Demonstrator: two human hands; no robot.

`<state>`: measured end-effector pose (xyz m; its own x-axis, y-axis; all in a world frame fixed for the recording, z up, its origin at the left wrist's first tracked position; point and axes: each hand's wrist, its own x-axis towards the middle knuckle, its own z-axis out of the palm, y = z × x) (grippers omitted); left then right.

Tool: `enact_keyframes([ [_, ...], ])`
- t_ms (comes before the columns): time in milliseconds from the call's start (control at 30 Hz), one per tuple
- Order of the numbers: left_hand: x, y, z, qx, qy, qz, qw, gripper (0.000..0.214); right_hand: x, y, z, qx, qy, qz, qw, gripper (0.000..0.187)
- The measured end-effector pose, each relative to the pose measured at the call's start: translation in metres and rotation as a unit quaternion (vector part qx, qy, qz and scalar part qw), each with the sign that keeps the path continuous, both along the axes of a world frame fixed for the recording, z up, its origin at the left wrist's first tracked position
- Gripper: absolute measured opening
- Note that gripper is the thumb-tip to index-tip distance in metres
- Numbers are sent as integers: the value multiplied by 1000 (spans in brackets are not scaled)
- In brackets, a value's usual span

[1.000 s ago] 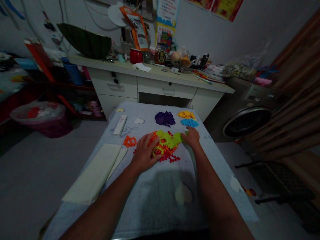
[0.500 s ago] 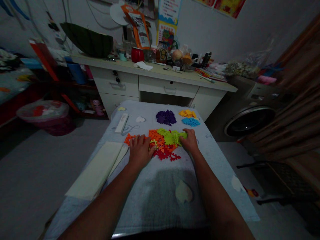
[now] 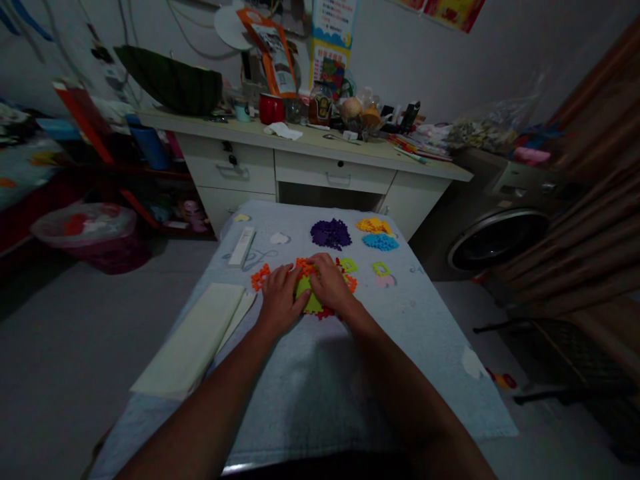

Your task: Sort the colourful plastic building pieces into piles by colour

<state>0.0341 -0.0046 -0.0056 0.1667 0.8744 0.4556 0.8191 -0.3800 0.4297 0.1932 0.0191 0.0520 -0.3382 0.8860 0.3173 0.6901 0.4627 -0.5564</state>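
Observation:
Interlocking plastic pieces with notched edges lie in a mixed heap in the middle of the cloth-covered table. My left hand [image 3: 281, 300] rests at the heap's left side, thumb apart from its fingers, against the green pieces [image 3: 311, 297]. From the right, my right hand [image 3: 330, 283] reaches over the heap with its fingers curled down on the green pieces. Orange pieces [image 3: 259, 277] stick out beyond my left fingertips, and red pieces [image 3: 327, 313] show below my right hand. Two green frame-like pieces lie apart to the right, one a square green piece [image 3: 381, 269]. My palms hide much of the heap.
Farther back are a purple pile [image 3: 331, 233], a yellow pile [image 3: 373, 226] and a blue pile [image 3: 381, 242]. A white strip-like box [image 3: 242, 247] and folded pale cloth or paper [image 3: 193, 340] lie left. A cluttered desk [image 3: 330, 150] stands beyond the table [image 3: 450, 373].
My right hand has moved left from the heap's right edge to its middle, close to my left hand. Green pieces shifted left with it, and two lie separate on the right.

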Motion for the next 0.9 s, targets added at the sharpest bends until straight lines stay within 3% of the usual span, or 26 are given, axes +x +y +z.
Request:
enact_keyframes([
  [167, 0, -3, 2, -1, 49, 1, 999, 44, 13, -7, -5, -45, -165, -14, 985, 31],
  [300, 1, -7, 8, -8, 69, -11, 998, 38, 42, -16, -1, -66, -202, -11, 977, 40],
  [467, 3, -10, 23, -22, 98, 24, 995, 33, 81, -22, 4, -93, -263, -79, 957, 43],
  [567, 8, -11, 34, -67, 130, 51, 988, 32, 87, -26, 4, -71, -269, -112, 954, 42],
  [633, 13, -13, 40, -101, 145, 46, 983, 31, 81, -29, 2, -54, -238, -85, 966, 43],
  [800, 22, -16, 47, -134, 138, -13, 981, 34, 66, -38, -3, -52, -175, 75, 980, 36],
  [900, 19, -7, 45, -148, 92, -61, 983, 45, 76, -38, -1, -51, -202, 67, 976, 38],
])
